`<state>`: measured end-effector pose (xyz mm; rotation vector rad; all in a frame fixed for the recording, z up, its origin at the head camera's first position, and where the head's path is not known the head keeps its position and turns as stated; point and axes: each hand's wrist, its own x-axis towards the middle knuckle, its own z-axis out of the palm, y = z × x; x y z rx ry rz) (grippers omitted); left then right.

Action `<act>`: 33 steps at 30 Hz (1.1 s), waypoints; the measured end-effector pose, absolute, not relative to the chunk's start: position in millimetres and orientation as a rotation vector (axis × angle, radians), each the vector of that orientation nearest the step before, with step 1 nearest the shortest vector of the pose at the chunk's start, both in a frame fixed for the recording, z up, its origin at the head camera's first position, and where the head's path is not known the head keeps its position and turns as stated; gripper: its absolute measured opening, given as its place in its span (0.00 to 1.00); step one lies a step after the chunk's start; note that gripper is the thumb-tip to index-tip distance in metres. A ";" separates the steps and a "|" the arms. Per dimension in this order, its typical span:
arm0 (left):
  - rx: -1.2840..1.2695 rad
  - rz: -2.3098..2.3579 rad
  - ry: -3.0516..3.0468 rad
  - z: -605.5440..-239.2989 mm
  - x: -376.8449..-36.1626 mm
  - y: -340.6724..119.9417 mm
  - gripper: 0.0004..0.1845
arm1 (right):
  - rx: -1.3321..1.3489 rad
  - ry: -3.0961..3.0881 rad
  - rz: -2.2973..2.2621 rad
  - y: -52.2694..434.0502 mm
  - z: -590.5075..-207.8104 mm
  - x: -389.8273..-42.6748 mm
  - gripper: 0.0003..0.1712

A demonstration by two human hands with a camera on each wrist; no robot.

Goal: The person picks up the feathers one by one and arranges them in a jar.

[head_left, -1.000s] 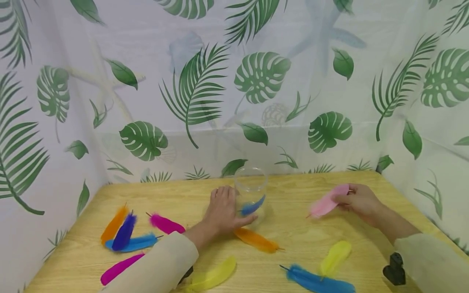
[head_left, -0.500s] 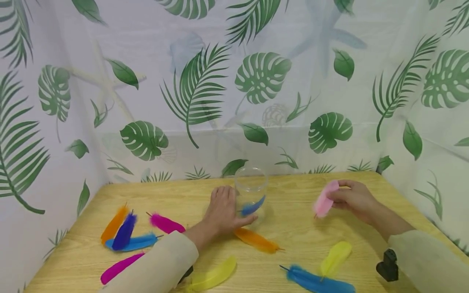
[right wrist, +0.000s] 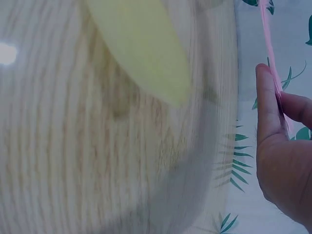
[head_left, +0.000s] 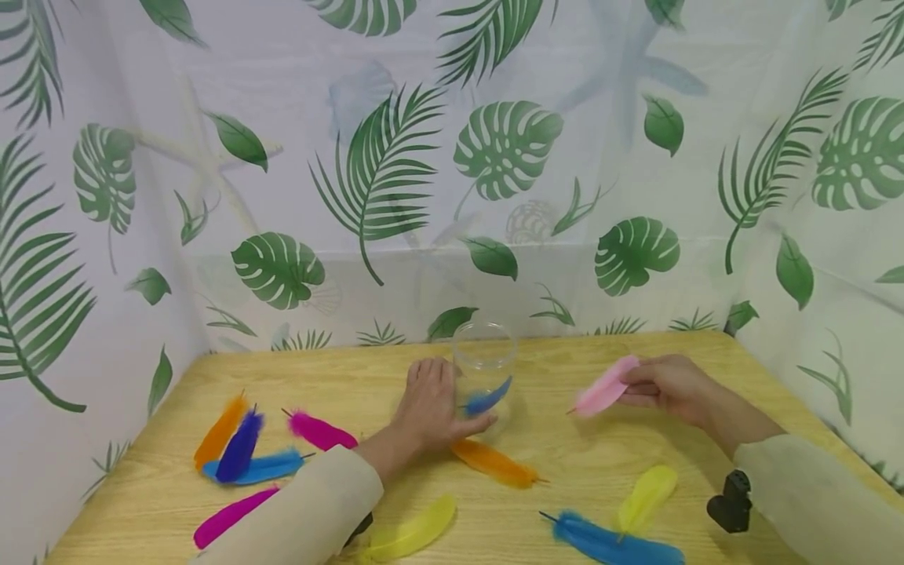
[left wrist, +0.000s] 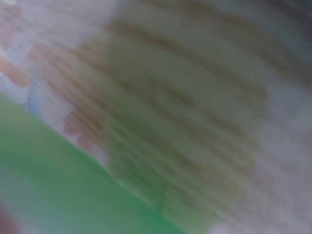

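Observation:
My right hand [head_left: 674, 384] pinches a pink feather [head_left: 606, 386] between thumb and fingers, its quill pointing down and left over the table's right half. In the right wrist view the pink feather [right wrist: 269, 46] is seen edge-on in the fingers. A clear plastic cup [head_left: 483, 357] stands upright near the back middle of the table. My left hand [head_left: 431, 404] holds it from the left side, thumb across its lower front. Inside lies a blue feather [head_left: 489, 398]. An orange feather [head_left: 497, 463] lies just in front of the left hand. The left wrist view is blurred.
On the wooden table [head_left: 565, 431], orange [head_left: 219, 435], purple [head_left: 240, 447], light blue [head_left: 271, 468] and magenta [head_left: 321, 431] feathers lie at left. Near the front are yellow [head_left: 417, 532] and blue [head_left: 614, 540] feathers. A leaf-print curtain [head_left: 417, 188] surrounds the table's back and sides.
My right hand has moved left toward the cup with the pink feather, which tipped more upright midway and now slants again. The left hand and the cup have stayed put.

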<state>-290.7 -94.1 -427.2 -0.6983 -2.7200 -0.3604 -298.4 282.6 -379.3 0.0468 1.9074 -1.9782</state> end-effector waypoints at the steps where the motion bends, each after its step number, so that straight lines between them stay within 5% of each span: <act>1: -0.700 -0.361 -2.718 -427.2 -290.9 -94.0 0.44 | 0.046 1.892 -1.986 282.0 -379.4 -298.8 0.07; 33: -0.695 -0.376 -2.705 -427.8 -290.2 -93.2 0.44 | -0.081 1.797 -2.048 249.2 -373.8 -297.3 0.12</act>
